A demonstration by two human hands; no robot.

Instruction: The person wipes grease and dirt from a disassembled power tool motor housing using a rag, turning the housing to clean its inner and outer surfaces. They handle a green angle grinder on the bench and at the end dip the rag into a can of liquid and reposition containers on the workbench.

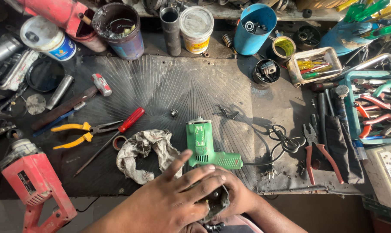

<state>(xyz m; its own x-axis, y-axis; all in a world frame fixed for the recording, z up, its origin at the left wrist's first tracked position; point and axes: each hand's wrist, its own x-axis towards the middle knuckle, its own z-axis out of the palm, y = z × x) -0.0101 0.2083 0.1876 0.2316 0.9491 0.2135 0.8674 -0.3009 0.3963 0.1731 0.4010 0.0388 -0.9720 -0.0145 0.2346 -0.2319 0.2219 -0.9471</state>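
On the left of the bench a red power tool (35, 185) with a dark oblong label lies set aside near yellow-handled pliers (81, 131) and a red-handled screwdriver (113, 138), all within easy reach. At the near edge the left hand (169, 200) and right hand (234, 196) close their fingers around a dark greasy part (216, 203), steadying it from both sides. Just beyond lies a green drill housing (206, 146) with a green rectangular label, and a white tub (196, 23) with a yellow label stands at the back.
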